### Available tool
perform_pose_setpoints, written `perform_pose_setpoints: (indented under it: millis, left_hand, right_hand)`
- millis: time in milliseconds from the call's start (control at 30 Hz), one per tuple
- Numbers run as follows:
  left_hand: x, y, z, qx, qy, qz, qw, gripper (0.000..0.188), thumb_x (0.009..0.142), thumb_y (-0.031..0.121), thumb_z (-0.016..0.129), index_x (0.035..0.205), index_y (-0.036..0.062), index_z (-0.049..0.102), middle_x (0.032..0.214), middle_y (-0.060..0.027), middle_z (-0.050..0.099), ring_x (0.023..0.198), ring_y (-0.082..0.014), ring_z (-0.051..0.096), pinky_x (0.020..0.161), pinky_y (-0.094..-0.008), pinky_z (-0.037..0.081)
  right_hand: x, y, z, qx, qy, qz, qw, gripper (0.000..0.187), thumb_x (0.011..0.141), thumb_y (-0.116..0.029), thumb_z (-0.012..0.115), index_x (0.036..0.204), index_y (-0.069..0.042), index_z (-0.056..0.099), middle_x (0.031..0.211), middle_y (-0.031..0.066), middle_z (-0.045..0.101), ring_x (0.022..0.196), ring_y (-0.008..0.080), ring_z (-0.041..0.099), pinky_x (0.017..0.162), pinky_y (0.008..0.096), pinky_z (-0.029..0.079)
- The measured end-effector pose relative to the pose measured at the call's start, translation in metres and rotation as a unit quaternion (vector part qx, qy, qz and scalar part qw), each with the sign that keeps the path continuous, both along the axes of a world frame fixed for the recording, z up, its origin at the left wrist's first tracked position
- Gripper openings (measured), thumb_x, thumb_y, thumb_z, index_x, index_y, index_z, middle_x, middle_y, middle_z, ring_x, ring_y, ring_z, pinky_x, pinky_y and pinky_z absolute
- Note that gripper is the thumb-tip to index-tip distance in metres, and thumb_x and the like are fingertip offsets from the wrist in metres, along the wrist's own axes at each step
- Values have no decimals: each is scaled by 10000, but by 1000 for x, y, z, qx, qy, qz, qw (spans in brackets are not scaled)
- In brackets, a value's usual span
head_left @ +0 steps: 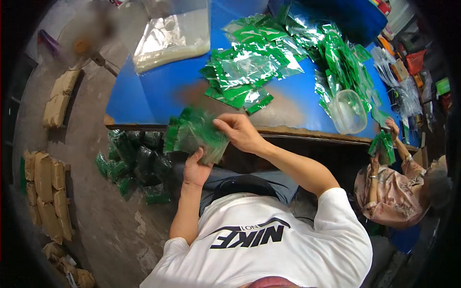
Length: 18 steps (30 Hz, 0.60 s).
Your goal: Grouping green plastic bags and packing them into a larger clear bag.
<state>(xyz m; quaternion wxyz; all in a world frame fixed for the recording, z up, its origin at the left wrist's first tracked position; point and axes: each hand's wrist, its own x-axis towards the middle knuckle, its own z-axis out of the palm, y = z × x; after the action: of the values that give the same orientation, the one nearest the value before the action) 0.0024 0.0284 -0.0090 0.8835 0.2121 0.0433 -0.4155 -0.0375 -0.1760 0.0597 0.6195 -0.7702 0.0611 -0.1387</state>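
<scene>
A bunch of green-and-clear plastic packets (pixel 198 134) is between my hands, just off the near edge of the blue table (pixel 144 98). My left hand (pixel 196 169) grips the bunch from below, thumb across its front. At the upper right of the bunch, my right hand (pixel 238 132) has its thumb and fingers closed on the packets; motion smears them there, and how many it pinches is unclear. Beyond my hands, a loose heap of similar packets (pixel 245 65) lies spread on the table.
A clear plastic tub (pixel 348 111) stands near the table's right edge. At the back left sits a clear bin (pixel 173 53). Bundled green packets (pixel 137 161) lie on the floor below. Brown parcels (pixel 45 192) are stacked further left. On the right, a co-worker (pixel 394 192) handles green packets.
</scene>
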Motion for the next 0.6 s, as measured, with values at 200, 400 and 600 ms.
perform_pose_setpoints:
  millis: [200,400,600]
  left_hand:
    - [1,1,18,120,-110,57,985,449,911,9,641,1344,44,526,1291,-65,590,1214,-228,559,1077,-429,431]
    - [-9,12,7,122,-112,88,982,464,897,14,651,1343,39,523,1283,-71,593,1221,-244,553,1087,-450,421]
    - [-11,26,1,90,-60,39,993,440,889,31,663,1313,75,551,1275,-66,600,1217,-243,561,1081,-468,426]
  right_hand:
    - [61,-94,7,-536,-127,-100,829,364,894,-269,684,1175,-44,630,1221,147,651,1274,359,506,1016,478,433]
    - [62,-92,-25,-543,-113,12,832,197,850,-152,591,1015,-59,641,1140,111,672,1280,313,507,1073,457,383]
    - [54,-48,-7,-525,-131,36,840,530,955,-504,527,1147,-32,674,1373,207,522,1327,441,407,1134,525,278]
